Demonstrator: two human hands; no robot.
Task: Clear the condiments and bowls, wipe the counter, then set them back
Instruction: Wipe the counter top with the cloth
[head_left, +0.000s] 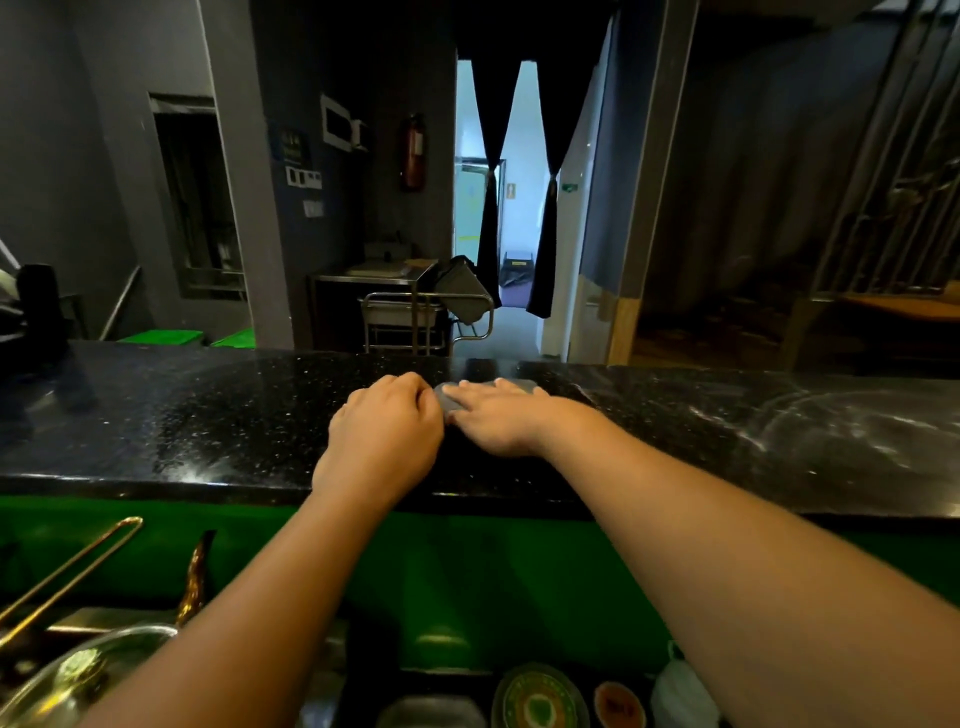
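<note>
With left hand (384, 434) pinching left edge of grey cloth (522, 385), right hand (498, 418) flat on it, press evenly; sweep overlapping strokes across counter (208, 415), near to far.

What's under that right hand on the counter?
A grey cloth lies under the right hand, on the black counter. Only its far edge shows beyond the fingers; the hand hides the rest.

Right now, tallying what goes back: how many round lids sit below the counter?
2: green-labelled round lid at the bottom edge; smaller orange round lid right of it. Others may be hidden.
</note>
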